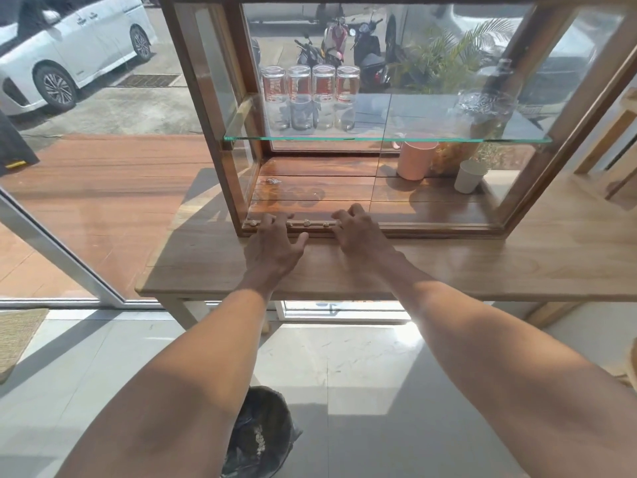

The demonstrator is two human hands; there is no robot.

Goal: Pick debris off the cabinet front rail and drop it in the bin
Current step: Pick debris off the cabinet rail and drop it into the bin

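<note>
Both hands sit at the middle of the frame, on the bottom front edge of the cabinet. The left hand (274,243) is spread, fingers splayed over the front rail (431,230) and thumb angled out over the tabletop; it pinches nothing that can be seen. The right hand (355,232) is curled, fingers bent down onto the rail as if closing on a piece, though whether it already grips one I cannot tell.

The debris (306,222) lies as small pale lumps strung along the rail's groove, some between the two hands, one left of the left hand near the corner post. Another scrap (273,181) lies farther back on the cabinet floor. Working from both ends at once looks like a way to clear the row quickly.

The rail is narrow, with the cabinet's wooden floor just behind it and the table (206,277) edge in front, so fingers have to come in from above. The glass shelf (379,139) hangs well above the hands, leaving free height; the pink cup (415,160) and white cup (468,177) stand to the right, well apart.

The bin (262,439), lined in black and already holding pale bits, stands on the floor at the bottom centre, between the forearms and below the table edge, so a straight pull back and down should reach it unobstructed.
</note>
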